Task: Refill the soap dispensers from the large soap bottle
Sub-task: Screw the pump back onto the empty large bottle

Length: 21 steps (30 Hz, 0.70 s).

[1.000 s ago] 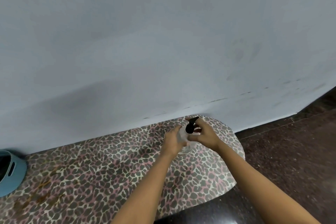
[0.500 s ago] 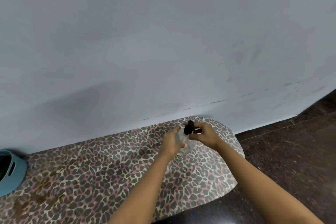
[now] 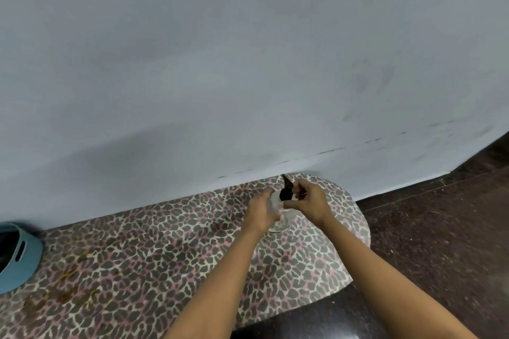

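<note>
A small clear soap dispenser (image 3: 281, 219) stands on the leopard-print table (image 3: 154, 264) near its far right end, close to the wall. My left hand (image 3: 261, 210) wraps around the clear body from the left. My right hand (image 3: 309, 202) pinches the black pump head (image 3: 286, 192) at the neck, with the nozzle pointing up and left toward the wall. The hands hide most of the dispenser. No large soap bottle is in view.
A pale blue-grey wall (image 3: 248, 77) rises right behind the table. A blue plastic basket (image 3: 19, 256) sits at the table's left edge, partly cut off. Dark speckled floor (image 3: 440, 228) lies to the right and below the rounded table end.
The black pump head has turned: its nozzle pointed up and right a second ago and now points up and left. My right hand has shifted its grip around it. The left hand stays on the body.
</note>
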Motion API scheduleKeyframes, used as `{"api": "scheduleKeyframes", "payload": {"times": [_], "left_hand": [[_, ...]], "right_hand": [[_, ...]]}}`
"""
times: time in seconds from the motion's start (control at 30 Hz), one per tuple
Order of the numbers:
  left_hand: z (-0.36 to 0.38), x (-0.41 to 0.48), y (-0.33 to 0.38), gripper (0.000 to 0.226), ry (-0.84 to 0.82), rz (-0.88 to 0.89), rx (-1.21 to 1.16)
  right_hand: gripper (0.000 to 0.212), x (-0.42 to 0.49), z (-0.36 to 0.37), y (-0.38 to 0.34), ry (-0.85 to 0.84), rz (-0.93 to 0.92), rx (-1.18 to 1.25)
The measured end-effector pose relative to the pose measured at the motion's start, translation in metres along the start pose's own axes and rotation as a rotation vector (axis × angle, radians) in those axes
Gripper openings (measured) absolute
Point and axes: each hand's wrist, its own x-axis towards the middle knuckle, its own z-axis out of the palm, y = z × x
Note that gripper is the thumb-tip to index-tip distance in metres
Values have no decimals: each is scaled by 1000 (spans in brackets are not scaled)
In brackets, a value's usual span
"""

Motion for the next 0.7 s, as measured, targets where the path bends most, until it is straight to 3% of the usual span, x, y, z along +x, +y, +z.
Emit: {"api": "scheduleKeyframes", "payload": {"times": [0.07, 0.2, 0.37, 0.43, 0.5, 0.6, 0.7], "left_hand": [[2, -1, -1, 71, 10, 10, 7], [1, 0, -2, 71, 11, 17, -2], [2, -1, -4, 74, 21, 19, 0], [4, -1, -4, 72, 6, 25, -7], [4, -1, -5, 70, -5, 30, -7], [1, -1, -7, 73, 2, 25, -53], [2, 0, -9, 74, 3, 26, -27]], "right_hand": [[44, -1, 5, 1, 11, 17, -35], [54, -4, -1, 7, -178, -67, 8], [28, -1, 5, 5, -35, -64, -43], [31, 1, 10, 3, -10, -84, -111], [33, 2, 8, 0, -55, -97, -113], [38, 6, -4, 0, -258, -113, -119], [36, 8, -10, 1, -240, -110, -164]]}}
